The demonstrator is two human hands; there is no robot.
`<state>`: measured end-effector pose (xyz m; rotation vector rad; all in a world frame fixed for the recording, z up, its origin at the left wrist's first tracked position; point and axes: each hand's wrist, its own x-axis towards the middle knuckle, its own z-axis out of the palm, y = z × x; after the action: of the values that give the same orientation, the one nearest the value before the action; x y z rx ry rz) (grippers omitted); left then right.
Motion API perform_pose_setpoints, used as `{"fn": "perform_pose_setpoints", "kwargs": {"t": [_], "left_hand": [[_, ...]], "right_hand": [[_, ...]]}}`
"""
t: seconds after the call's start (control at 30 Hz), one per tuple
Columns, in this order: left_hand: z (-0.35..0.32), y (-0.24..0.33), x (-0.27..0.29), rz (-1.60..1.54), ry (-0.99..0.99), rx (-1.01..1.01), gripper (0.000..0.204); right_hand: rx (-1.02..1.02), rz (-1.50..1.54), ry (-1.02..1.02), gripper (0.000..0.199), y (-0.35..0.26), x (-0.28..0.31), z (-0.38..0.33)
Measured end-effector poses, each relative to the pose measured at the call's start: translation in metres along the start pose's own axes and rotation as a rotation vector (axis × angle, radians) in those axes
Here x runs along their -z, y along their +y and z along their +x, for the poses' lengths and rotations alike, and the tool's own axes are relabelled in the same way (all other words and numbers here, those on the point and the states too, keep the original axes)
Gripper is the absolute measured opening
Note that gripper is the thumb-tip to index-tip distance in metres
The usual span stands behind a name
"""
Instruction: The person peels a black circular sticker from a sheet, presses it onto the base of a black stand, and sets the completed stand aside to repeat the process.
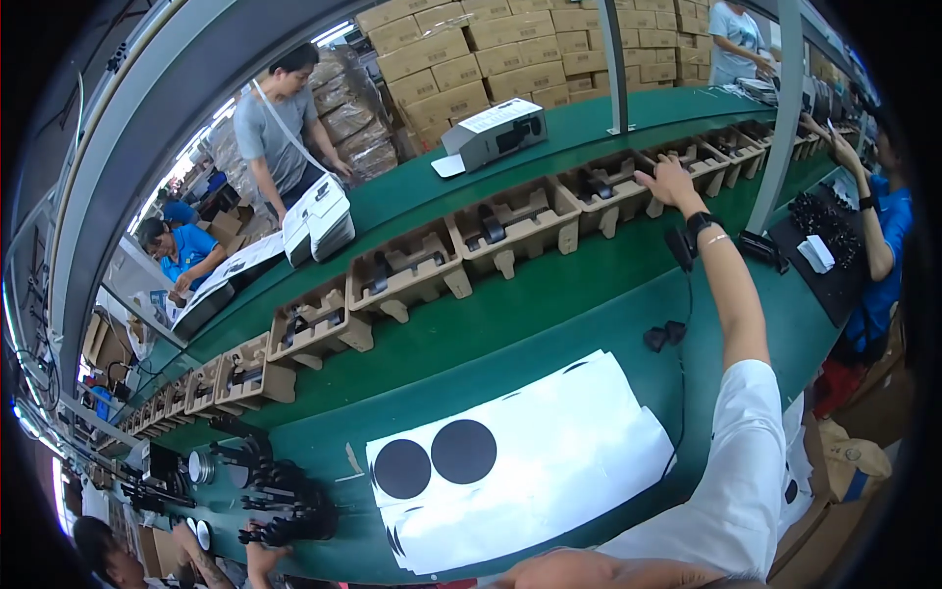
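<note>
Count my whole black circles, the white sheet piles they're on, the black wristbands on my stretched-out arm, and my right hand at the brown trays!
Black circles: 2
White sheet pile: 1
Black wristband: 1
Right hand at the brown trays: 1
Total: 5

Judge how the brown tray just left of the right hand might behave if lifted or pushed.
The tray is probably stiff: its moulded walls stand straight. It may be light for its size, as those walls look thin, though the black part inside adds weight. Being boxy, it should slide, not roll.
</note>
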<state>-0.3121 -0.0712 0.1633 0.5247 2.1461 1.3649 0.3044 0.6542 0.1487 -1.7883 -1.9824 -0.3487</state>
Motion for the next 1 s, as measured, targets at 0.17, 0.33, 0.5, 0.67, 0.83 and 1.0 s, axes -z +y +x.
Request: {"fn": "perform_pose_setpoints", "kwargs": {"t": [0.17,0.33,0.5,0.67,0.83,1.0], "left_hand": [[0.044,0.075,-0.065,-0.281,0.002,-0.105,0.068],[0.009,0.043,-0.112,-0.576,0.05,-0.262,0.061],[-0.05,-0.036,-0.139,-0.828,0.144,-0.478,0.055],[-0.094,-0.043,-0.042,-1.077,0.165,-0.771,0.072],[-0.115,0.025,-0.166,-1.08,-0.546,-0.441,0.086],[-0.081,0.026,-0.205,-1.107,-0.484,-0.05,0.066]], "right_hand": [[-0.043,-0.13,0.042,0.053,-0.027,0.021,-0.037],[0.565,0.534,0.207,0.046,-0.146,0.074,-0.137],[1.079,0.928,-0.399,0.039,-0.3,0.139,-0.297],[1.296,0.86,-0.355,0.036,-0.348,0.116,-0.346],[1.298,0.749,-0.342,0.034,-0.358,0.113,-0.361],[1.262,0.863,-0.349,0.03,-0.363,0.124,-0.362]]}}
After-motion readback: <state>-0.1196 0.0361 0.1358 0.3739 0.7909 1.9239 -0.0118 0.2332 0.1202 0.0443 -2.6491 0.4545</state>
